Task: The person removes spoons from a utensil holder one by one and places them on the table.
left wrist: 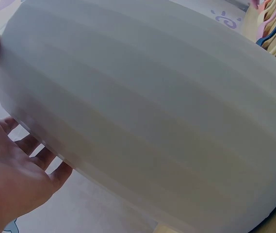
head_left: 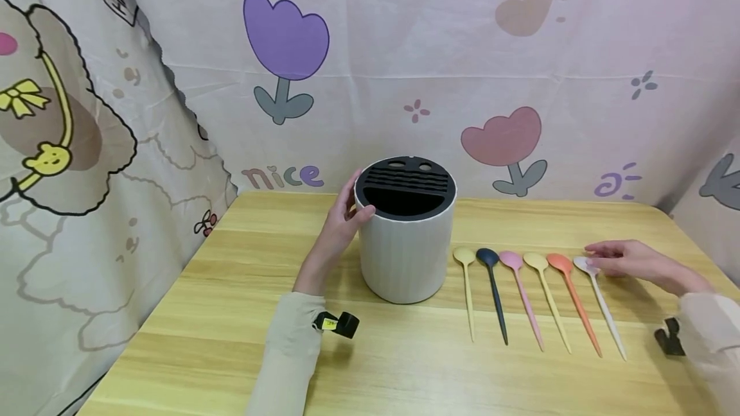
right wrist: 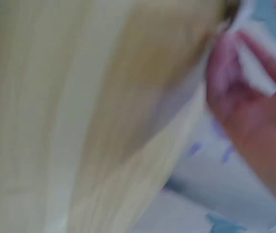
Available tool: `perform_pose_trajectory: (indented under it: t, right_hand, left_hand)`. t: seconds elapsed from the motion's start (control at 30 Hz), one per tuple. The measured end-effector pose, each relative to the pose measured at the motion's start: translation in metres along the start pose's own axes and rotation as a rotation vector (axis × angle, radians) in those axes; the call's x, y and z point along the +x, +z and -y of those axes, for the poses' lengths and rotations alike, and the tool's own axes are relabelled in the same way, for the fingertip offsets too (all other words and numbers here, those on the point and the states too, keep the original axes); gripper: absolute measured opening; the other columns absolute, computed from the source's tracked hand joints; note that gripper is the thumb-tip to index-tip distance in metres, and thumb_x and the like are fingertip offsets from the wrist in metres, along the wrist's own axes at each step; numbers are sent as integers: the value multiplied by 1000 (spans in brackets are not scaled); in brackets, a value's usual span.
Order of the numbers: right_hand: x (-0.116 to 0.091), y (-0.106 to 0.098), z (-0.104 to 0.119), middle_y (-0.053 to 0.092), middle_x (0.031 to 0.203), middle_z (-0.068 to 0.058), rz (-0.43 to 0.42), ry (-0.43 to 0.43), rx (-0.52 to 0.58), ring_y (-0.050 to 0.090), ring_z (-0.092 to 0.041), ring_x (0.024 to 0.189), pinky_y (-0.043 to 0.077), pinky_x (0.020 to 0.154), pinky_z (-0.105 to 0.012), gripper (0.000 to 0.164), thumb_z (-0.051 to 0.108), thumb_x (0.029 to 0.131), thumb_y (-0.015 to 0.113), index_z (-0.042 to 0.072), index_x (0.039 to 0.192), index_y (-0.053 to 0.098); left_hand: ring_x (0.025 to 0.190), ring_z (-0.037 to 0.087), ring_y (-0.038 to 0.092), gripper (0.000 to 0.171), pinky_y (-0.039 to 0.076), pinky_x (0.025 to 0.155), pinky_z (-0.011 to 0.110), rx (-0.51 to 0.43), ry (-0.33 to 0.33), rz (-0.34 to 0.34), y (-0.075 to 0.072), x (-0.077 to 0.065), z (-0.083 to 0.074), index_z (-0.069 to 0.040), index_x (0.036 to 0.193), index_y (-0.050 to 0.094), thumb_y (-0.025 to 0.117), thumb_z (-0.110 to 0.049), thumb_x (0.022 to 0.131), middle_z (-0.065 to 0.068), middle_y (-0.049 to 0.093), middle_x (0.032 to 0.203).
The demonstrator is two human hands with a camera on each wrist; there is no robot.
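Note:
A white ribbed utensil holder with a black slotted lid stands upright on the table. My left hand grips its upper left side, with the thumb in front and the fingers round the back. In the left wrist view, the holder's wall fills most of the picture. A white spoon lies at the right end of a row of spoons. At its bowl is my right hand, thumb and fingers apart; the thumb appears to touch the bowl. Blur in the right wrist view hides the exact contact.
Left of the white spoon lie an orange spoon, a cream spoon, a pink spoon, a dark blue spoon and a yellow spoon. Behind the wooden table hangs a printed curtain.

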State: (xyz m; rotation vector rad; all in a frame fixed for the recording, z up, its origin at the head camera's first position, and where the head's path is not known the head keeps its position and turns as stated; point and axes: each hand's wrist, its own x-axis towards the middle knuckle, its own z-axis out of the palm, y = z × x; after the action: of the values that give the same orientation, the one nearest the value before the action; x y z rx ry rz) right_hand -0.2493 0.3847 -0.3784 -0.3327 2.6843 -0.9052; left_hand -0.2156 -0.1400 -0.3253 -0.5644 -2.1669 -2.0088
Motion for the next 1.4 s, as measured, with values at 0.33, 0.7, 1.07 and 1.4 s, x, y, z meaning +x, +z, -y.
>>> perform_pose_trajectory:
  t: [0.33,0.7,1.07,1.4]
  right_hand:
    - [-22,20,50,48,126,-39,-314,-23,-18,48,-50,109,47,77,-37,53,25,101,49,-15,134,42]
    - [-32,36,93,50,127,-34,-460,-121,-29,46,-49,113,48,82,-29,45,20,99,52,-10,133,49]
    - [-30,63,128,56,121,-32,-511,-251,-65,56,-51,102,48,80,-60,35,8,93,61,-8,124,59]
    - [-37,86,138,57,121,-29,-547,-372,-77,56,-49,103,47,78,-62,39,4,88,67,-7,125,58]
  left_hand:
    - [137,24,29,95,26,111,48,-8,4,11,1,1,1,-18,155,20,64,-59,82,6,27,155]
    - [138,23,28,112,25,112,49,-16,7,-5,-9,3,2,-16,155,19,66,-72,71,6,28,155]
    - [138,25,29,112,26,112,47,-4,2,-3,-16,4,3,-15,155,21,66,-73,69,8,28,154]
    - [139,38,27,84,23,112,52,289,-164,166,-45,-21,24,-4,152,24,66,-41,89,17,27,154]
